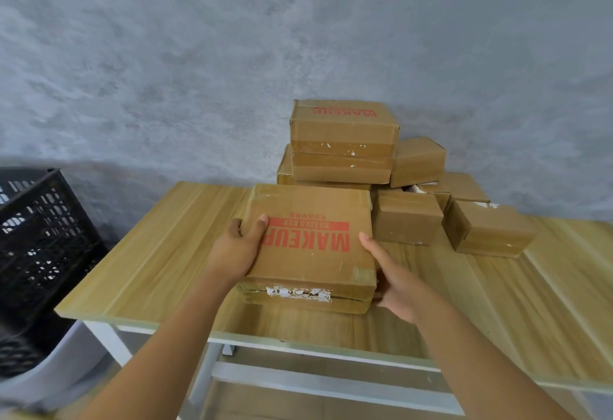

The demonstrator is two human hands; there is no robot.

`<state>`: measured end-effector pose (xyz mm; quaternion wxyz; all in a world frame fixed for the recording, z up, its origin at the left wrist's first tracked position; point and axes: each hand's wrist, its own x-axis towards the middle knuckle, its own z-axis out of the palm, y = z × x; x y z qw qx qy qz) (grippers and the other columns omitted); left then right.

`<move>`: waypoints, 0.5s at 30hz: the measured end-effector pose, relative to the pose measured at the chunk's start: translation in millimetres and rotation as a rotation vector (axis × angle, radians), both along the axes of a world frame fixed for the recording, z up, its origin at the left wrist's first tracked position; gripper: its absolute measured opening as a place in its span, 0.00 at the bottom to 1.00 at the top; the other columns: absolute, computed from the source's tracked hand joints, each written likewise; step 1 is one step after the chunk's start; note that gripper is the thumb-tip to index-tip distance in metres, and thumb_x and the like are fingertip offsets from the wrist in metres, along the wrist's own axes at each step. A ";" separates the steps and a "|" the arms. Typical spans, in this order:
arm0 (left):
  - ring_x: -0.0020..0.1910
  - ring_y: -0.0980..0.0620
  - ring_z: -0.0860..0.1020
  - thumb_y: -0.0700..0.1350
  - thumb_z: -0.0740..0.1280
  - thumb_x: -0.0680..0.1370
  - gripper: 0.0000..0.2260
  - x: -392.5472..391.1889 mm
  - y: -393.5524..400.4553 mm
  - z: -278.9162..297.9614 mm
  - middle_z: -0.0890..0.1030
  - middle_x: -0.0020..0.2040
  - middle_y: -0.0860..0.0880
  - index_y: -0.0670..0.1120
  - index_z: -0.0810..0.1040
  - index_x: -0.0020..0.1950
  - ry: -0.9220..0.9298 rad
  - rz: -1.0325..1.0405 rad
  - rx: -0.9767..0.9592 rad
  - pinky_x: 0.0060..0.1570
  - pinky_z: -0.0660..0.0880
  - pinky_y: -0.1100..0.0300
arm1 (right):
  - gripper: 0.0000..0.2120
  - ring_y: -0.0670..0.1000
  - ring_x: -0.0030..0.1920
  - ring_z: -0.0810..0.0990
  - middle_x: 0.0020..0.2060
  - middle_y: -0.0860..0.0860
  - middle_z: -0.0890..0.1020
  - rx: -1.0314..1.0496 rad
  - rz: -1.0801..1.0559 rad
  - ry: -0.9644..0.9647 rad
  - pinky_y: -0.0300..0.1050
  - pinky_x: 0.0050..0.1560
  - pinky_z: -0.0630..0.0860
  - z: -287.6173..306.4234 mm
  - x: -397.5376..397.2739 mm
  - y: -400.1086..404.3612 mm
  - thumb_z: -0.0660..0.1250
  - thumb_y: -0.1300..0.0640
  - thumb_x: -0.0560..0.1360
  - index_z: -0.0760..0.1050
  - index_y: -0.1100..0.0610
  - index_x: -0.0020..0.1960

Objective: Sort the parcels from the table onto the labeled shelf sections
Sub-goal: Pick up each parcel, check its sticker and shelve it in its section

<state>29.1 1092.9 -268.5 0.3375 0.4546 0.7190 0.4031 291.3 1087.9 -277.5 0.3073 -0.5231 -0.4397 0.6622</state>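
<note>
Brown box (308, 247) is held on both sides by the left hand (237, 247) and right hand (394, 282), over the table (159, 253).

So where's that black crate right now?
In the head view, the black crate sits at the far left edge, beside the wooden table's left end, well left of the parcel held in both hands.

Both hands, left (237, 247), right (394, 282), gripping MAKEUP parcel (310, 253), apparently just above wooden table (149, 253), stacked boxes (343, 141) behind
</note>
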 end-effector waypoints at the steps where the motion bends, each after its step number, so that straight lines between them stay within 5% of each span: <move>1: 0.49 0.49 0.80 0.68 0.61 0.76 0.30 -2.1 -3.6 0.4 0.82 0.55 0.47 0.45 0.74 0.64 -0.024 -0.003 0.007 0.46 0.76 0.54 | 0.43 0.56 0.61 0.78 0.62 0.53 0.80 0.001 0.014 -0.019 0.58 0.60 0.75 -0.1 -0.4 0.4 0.72 0.27 0.64 0.64 0.44 0.72; 4: 0.58 0.46 0.78 0.73 0.61 0.72 0.39 -9.1 -12.5 4.6 0.79 0.62 0.47 0.45 0.70 0.71 -0.062 0.005 -0.007 0.61 0.74 0.48 | 0.58 0.59 0.68 0.74 0.70 0.52 0.74 0.062 -0.021 -0.052 0.65 0.69 0.68 5.6 -8.4 3.8 0.75 0.24 0.54 0.57 0.41 0.77; 10: 0.54 0.46 0.75 0.63 0.55 0.81 0.27 -9.5 -9.3 10.7 0.77 0.59 0.46 0.43 0.66 0.69 -0.033 -0.032 -0.070 0.55 0.72 0.51 | 0.64 0.53 0.76 0.63 0.78 0.47 0.61 0.405 -0.064 -0.272 0.56 0.72 0.63 50.7 -17.0 9.1 0.74 0.24 0.52 0.46 0.39 0.80; 15: 0.49 0.43 0.81 0.58 0.56 0.83 0.21 -16.7 -16.5 25.9 0.76 0.58 0.45 0.46 0.64 0.70 -0.099 -0.144 -0.243 0.46 0.80 0.50 | 0.71 0.51 0.79 0.54 0.80 0.42 0.48 0.555 0.088 -0.512 0.62 0.75 0.60 72.6 -11.6 -0.4 0.77 0.26 0.48 0.34 0.33 0.76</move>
